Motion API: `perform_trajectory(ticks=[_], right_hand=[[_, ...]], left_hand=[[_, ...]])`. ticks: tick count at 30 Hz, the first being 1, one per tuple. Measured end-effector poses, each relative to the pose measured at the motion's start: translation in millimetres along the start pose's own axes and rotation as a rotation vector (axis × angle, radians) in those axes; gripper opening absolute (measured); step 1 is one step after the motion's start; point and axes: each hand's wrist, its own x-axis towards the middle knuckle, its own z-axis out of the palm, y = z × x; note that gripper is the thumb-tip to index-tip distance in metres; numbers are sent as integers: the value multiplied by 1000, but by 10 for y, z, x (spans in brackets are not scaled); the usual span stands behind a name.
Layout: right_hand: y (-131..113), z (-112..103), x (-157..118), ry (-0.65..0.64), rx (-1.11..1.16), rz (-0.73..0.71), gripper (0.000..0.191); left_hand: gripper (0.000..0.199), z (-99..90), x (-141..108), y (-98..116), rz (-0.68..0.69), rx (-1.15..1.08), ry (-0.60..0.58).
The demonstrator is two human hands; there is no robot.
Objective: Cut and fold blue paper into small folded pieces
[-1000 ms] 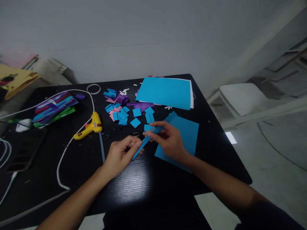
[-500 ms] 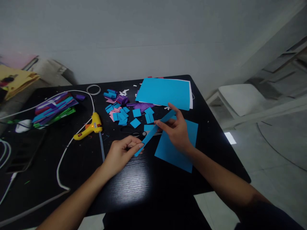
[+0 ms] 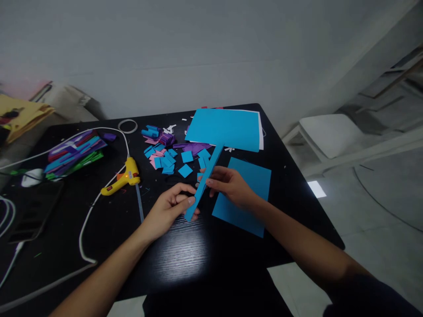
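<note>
A long blue paper strip (image 3: 214, 158) slants up and away above the table. Near its lower end, my left hand (image 3: 173, 203) pinches it between thumb and fingers. My right hand (image 3: 228, 185) grips the same strip a little higher, thumb on top and fingers partly behind it. Under my right hand lies a blue paper sheet (image 3: 246, 193). Several small blue paper squares (image 3: 185, 170) are scattered just beyond my hands. The strip's far end overlaps, in view, a larger blue sheet (image 3: 228, 125) lying on white paper.
A yellow glue gun (image 3: 127, 177) with a white cord lies left of my hands on the black table (image 3: 125, 259). Bundled coloured strips (image 3: 74, 152), a phone (image 3: 36, 211) and a tape ring (image 3: 128, 126) are farther left. A white stool (image 3: 327, 132) stands at right.
My right hand has slid down the strip towards my left hand, its raised finger now curled in. The strip has turned steeper, with its upper part uncovered.
</note>
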Motion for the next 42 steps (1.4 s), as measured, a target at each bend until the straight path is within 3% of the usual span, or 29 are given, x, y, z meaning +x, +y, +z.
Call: perform_trajectory(ticks=[6,12,18,24,34,37,42], right_hand=[[99,86,-23,32,-40,9,32],[143,172,-53,64,-81,2,36],[142,204,-75,159,-123,9,38],[110,240,-100,54,-142,16,31],[190,271,-120,31,-146,13,28],[155,219,-95,106,-236,-74,27],[24,24,-5,351,-431,-221,22]], left_hand=[[26,66,2,-59,249,228,174],[20,57,-3,-65,258,326,217],[22,66,-8,-64,223,278,254],[28,65,9,-47,117,46,104],[32,114,30,-89,84,-56,14],[38,118,23,-122,33,-88,3],[42,162,-12,-149,-2,-102,-57]])
